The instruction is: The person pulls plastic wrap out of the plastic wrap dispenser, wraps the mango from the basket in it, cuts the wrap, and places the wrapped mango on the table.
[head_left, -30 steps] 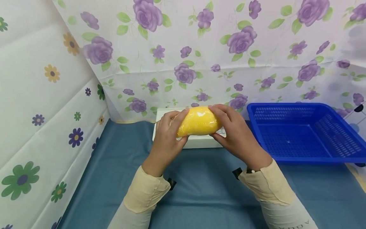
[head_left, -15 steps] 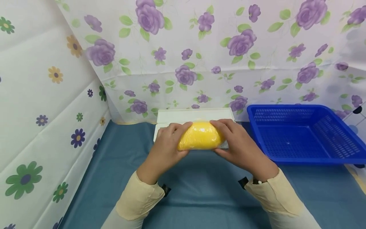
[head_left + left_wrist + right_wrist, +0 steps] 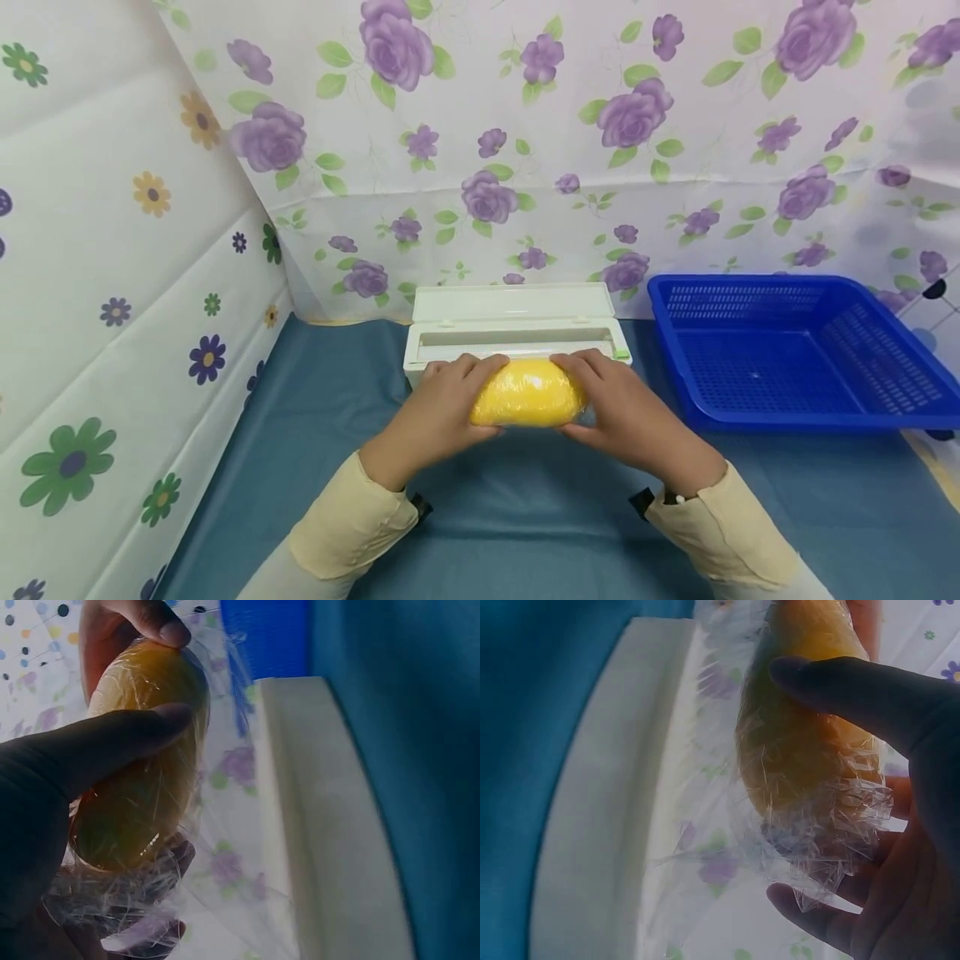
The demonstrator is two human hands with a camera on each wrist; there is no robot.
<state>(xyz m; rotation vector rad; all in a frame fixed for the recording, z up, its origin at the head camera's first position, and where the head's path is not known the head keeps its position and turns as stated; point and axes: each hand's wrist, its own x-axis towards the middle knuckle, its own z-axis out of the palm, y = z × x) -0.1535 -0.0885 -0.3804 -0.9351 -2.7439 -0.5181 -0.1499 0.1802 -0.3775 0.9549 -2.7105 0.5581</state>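
Two flowered sheets (image 3: 420, 183) bound a teal cloth (image 3: 517, 533), on which we see a blue basket (image 3: 817, 419) to the right and, just beside it, an open white box (image 3: 513, 304). At the box's near side, our left hand (image 3: 440, 415) and right hand (image 3: 633, 415) grip opposite ends of a yellow fruit (image 3: 528, 392) wrapped in clear film (image 3: 817, 832), thumbs and bent fingers parted only by its thickness.

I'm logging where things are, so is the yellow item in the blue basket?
No, in the head view the left hand and right hand hold the yellow item outside the basket.
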